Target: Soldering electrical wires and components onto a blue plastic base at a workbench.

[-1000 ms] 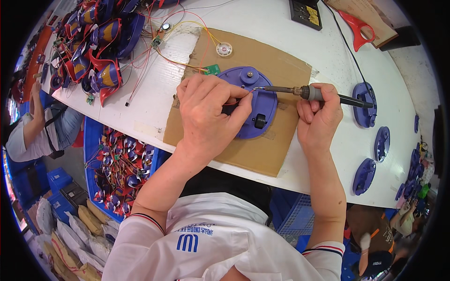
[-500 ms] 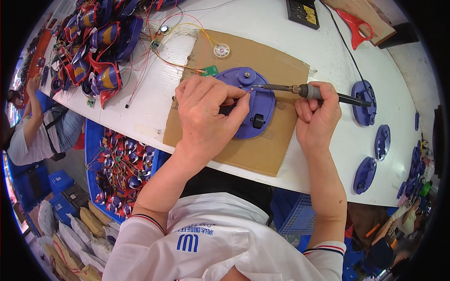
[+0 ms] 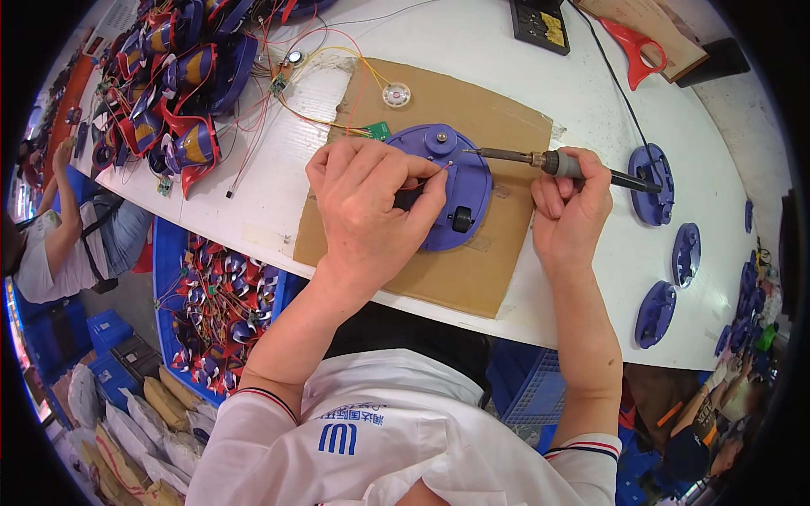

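On a brown cardboard sheet lies an oval purple plastic base with a small black wheel set in it. My left hand rests over the base's left side, thumb and forefinger pinching a thin red wire near the base's middle. Held like a pen in my right hand is a soldering iron, its tip pointing left just above the base, slightly apart from my left fingertips. A green circuit board and a round speaker on wires lie beyond my left hand.
Purple and red plastic shells with wires pile up at the far left. More purple bases lie along the right. A black soldering stand and a red part sit at the back. A blue bin holds parts; a co-worker is at left.
The soldering iron's tip has drawn slightly up and right, away from my left fingertips. My left hand keeps its pinch on the wire. The co-worker at left has shifted a little.
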`<state>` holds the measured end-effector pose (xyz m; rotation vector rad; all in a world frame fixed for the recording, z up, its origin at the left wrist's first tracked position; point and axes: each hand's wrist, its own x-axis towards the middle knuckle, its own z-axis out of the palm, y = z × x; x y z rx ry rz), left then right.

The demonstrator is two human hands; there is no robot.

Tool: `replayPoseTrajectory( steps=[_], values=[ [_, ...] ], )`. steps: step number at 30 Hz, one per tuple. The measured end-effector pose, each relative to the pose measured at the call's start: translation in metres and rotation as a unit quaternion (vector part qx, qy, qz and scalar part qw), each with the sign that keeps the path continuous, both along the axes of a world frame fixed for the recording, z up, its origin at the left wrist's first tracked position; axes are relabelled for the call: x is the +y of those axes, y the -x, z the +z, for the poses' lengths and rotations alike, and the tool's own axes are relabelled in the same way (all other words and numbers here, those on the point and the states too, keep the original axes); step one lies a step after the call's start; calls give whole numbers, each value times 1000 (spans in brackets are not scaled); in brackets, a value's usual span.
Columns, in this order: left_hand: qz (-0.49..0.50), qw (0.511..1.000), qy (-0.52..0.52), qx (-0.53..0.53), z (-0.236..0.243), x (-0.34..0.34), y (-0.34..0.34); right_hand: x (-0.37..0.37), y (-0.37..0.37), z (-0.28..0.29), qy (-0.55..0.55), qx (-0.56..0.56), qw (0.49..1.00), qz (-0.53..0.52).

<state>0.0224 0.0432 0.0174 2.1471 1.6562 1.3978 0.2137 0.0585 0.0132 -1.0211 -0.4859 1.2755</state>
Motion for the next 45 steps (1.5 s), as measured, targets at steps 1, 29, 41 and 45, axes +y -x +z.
replayPoseTrajectory(
  steps=[1,29,41,45],
  values=[
    [-1,1000,-1,0,1,0,0,0,0,0,-1,0,1000,-1],
    [55,957,-5,285,-32,220,-52,0,-12,12,17,61,997,-51],
    [-117,961,138,-210,106,87,13,-4,-21,20,-24,94,995,-30],
    [-106,892,119,-422,132,51,42,-9,-10,20,-40,47,998,13]
  ],
)
